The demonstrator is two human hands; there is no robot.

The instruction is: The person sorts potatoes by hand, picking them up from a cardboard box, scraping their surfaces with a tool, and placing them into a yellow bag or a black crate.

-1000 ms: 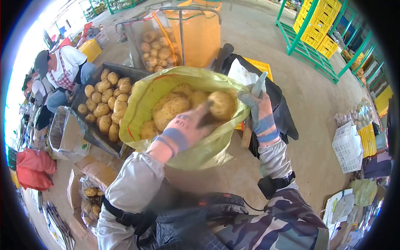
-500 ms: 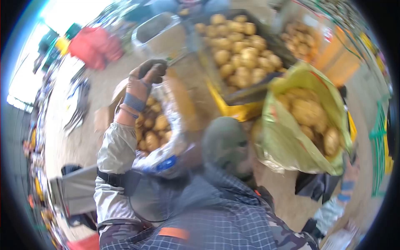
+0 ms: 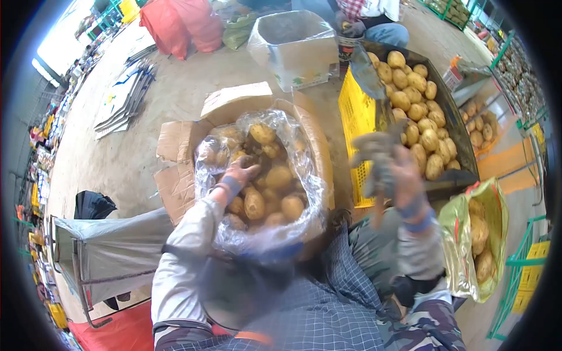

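My left hand (image 3: 241, 171), in a dark-fingered glove, is down inside a cardboard box (image 3: 322, 152) lined with clear plastic (image 3: 316, 202). Its fingers look apart and lie over the potatoes (image 3: 254, 202) there; their tips are partly hidden. To the right of the box, my right hand (image 3: 389, 169) is gloved and smeared by motion, so I cannot see its grip. It is above the near end of a yellow crate (image 3: 357, 117) with a dark liner, close to the potatoes (image 3: 433, 140) piled inside.
An open yellow-green bag (image 3: 459, 257) of large potatoes stands at right. Beyond the box is a plastic-lined carton (image 3: 304, 61), near a seated person (image 3: 380, 26) with gloved hands. A grey cloth-covered metal frame (image 3: 117, 251) is at left, with red sacks (image 3: 181, 26) farther back.
My view has swung right and my body has turned. My left hand has gone from above the box's far edge down into it. My right hand has come from the far right to the crate.
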